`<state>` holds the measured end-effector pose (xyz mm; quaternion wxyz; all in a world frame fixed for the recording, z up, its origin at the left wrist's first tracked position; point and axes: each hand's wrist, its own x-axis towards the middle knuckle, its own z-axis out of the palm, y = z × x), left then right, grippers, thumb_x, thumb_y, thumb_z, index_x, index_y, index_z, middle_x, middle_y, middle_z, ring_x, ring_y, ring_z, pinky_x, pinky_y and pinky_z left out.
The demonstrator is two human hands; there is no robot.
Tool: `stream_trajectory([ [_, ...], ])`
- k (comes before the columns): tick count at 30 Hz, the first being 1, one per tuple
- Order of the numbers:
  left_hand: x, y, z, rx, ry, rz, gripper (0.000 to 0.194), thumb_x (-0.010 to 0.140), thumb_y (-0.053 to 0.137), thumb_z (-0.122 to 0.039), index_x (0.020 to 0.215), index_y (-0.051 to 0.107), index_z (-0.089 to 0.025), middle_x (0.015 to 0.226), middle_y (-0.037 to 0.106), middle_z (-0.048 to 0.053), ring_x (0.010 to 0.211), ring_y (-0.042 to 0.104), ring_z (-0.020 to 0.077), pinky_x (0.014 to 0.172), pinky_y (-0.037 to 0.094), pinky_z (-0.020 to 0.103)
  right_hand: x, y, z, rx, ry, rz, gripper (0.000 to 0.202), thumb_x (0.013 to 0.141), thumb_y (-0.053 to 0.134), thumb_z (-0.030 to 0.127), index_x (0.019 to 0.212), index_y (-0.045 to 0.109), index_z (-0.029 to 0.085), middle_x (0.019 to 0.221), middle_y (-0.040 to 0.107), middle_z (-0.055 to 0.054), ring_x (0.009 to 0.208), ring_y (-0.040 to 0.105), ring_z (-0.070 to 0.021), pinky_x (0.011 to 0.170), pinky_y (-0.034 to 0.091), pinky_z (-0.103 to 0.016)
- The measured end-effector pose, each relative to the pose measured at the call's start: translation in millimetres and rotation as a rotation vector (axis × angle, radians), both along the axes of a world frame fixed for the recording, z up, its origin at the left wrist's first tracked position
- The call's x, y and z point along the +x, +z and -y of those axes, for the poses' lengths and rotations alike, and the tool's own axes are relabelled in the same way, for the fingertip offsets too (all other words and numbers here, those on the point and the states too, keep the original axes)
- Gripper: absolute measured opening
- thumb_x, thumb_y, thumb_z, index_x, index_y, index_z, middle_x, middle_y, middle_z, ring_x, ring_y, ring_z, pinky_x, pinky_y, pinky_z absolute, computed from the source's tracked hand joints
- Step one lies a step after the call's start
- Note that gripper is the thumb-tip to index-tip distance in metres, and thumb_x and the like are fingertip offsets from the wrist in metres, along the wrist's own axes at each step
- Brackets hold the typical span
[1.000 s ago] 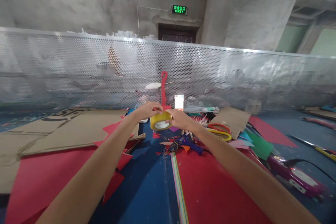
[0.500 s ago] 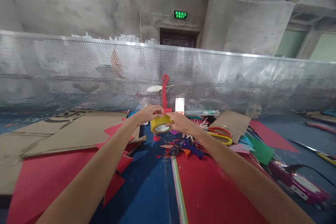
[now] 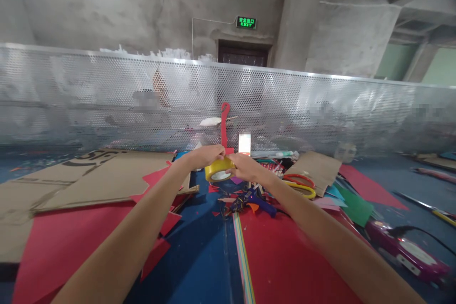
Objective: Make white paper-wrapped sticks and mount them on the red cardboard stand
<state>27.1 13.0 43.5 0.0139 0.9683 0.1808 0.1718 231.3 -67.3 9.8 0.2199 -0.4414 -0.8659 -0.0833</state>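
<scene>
Above the table's middle, a roll of yellow tape (image 3: 211, 171) is gripped by my right hand (image 3: 245, 167), fingers on its right side. My left hand (image 3: 208, 156) is closed over the roll's upper edge, fingertips pinched close to my right fingers; what lies between them is hidden. Just beyond the hands rises a red strip (image 3: 223, 128) with a hooked top, its lower end partly covered by my fingers. Below the hands lies a blue glue gun (image 3: 261, 204) among paper scraps.
Cardboard (image 3: 117, 180) and red paper (image 3: 78, 242) lie left. A stack of coloured sheets (image 3: 292, 251) is front right. Scissors with yellow and red handles (image 3: 302, 190), green paper (image 3: 358, 206) and a purple device (image 3: 406, 249) lie right. A perforated metal screen (image 3: 171, 104) stands behind; a phone-like screen (image 3: 244, 146) leans upright.
My left hand has turned slightly and its fingertips have moved a little right, closer to my right hand. The tape roll stays nearly in place.
</scene>
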Motion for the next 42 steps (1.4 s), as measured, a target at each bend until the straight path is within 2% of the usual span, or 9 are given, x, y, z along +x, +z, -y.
stream_trajectory([
  [4, -1, -4.5, 1, -0.023, -0.053, 0.001, 0.021, 0.097, 0.037, -0.028, 0.093, 0.054, -0.018, 0.094, 0.059, 0.005, 0.079, 0.053, 0.0165, 0.071, 0.038, 0.027, 3, -1.7, 0, -0.006, -0.001, -0.046, 0.034, 0.086, 0.07, 0.028, 0.116, 0.062, 0.014, 0.108, 0.07, -0.013, 0.104, 0.064, -0.0263, 0.087, 0.045, -0.034],
  [8, -6, 1.6, 3, -0.045, -0.045, 0.04, 0.02, 0.097, 0.038, -0.028, 0.094, 0.055, -0.019, 0.09, 0.061, 0.004, 0.075, 0.052, 0.0159, 0.069, 0.039, 0.027, 9, -6.0, -5, -0.012, 0.011, -0.079, 0.04, 0.086, 0.07, 0.027, 0.122, 0.061, 0.015, 0.114, 0.069, -0.014, 0.105, 0.064, -0.0258, 0.088, 0.045, -0.034],
  [13, -11, 6.4, 3, -0.018, -0.043, 0.067, 0.024, 0.095, 0.049, -0.029, 0.114, 0.063, -0.024, 0.106, 0.069, 0.003, 0.095, 0.061, 0.0172, 0.082, 0.041, 0.027, 15, -10.2, -11, -0.021, -0.007, -0.075, 0.05, 0.086, 0.069, 0.03, 0.131, 0.056, 0.013, 0.121, 0.067, -0.016, 0.11, 0.063, -0.0273, 0.091, 0.045, -0.036],
  [17, -10, 3.1, -2, 0.058, -0.068, 0.056, 0.025, 0.095, 0.05, -0.029, 0.103, 0.073, -0.025, 0.109, 0.07, 0.004, 0.099, 0.062, 0.0169, 0.088, 0.042, 0.026, 14, -9.1, -10, -0.028, -0.012, -0.076, 0.048, 0.086, 0.069, 0.03, 0.13, 0.058, 0.014, 0.121, 0.067, -0.015, 0.108, 0.064, -0.0267, 0.092, 0.045, -0.036],
  [21, -9, 4.8, -6, 0.005, -0.11, 0.091, 0.022, 0.092, 0.052, -0.025, 0.095, 0.074, -0.022, 0.099, 0.071, 0.004, 0.089, 0.063, 0.0144, 0.081, 0.044, 0.024, 10, -4.9, -5, -0.028, 0.005, -0.063, 0.047, 0.085, 0.07, 0.031, 0.128, 0.059, 0.014, 0.118, 0.068, -0.014, 0.109, 0.063, -0.0271, 0.092, 0.045, -0.037],
  [25, -7, 12.9, -5, -0.006, -0.07, 0.013, 0.018, 0.087, 0.054, -0.019, 0.088, 0.072, -0.022, 0.088, 0.07, 0.001, 0.078, 0.061, 0.0133, 0.071, 0.041, 0.024, 5, -1.6, -2, -0.009, 0.033, -0.03, 0.04, 0.085, 0.07, 0.031, 0.121, 0.062, 0.015, 0.114, 0.069, -0.013, 0.106, 0.063, -0.0264, 0.09, 0.046, -0.036],
  [29, -2, 16.7, 2, 0.051, -0.032, -0.032, 0.016, 0.089, 0.051, -0.018, 0.085, 0.066, -0.021, 0.089, 0.067, 0.001, 0.081, 0.059, 0.0149, 0.073, 0.039, 0.025, 5, -1.7, -2, -0.001, 0.026, -0.013, 0.037, 0.087, 0.068, 0.033, 0.119, 0.062, 0.015, 0.113, 0.069, -0.012, 0.107, 0.063, -0.0262, 0.091, 0.046, -0.036],
  [38, 5, -4.8, -5, 0.079, -0.046, -0.026, 0.017, 0.095, 0.036, -0.022, 0.09, 0.051, -0.017, 0.091, 0.058, 0.006, 0.079, 0.05, 0.0175, 0.072, 0.038, 0.028, 4, -1.6, -3, -0.005, -0.025, -0.021, 0.032, 0.086, 0.069, 0.033, 0.111, 0.064, 0.014, 0.109, 0.07, -0.014, 0.103, 0.065, -0.0272, 0.086, 0.046, -0.035],
  [42, 2, -4.7, -4, 0.053, -0.069, -0.065, 0.013, 0.093, 0.035, -0.019, 0.091, 0.048, -0.018, 0.093, 0.056, 0.006, 0.078, 0.048, 0.0175, 0.072, 0.037, 0.029, 3, -0.8, -3, -0.009, -0.01, -0.036, 0.031, 0.085, 0.07, 0.031, 0.11, 0.064, 0.013, 0.106, 0.071, -0.014, 0.1, 0.065, -0.0272, 0.083, 0.046, -0.035],
])
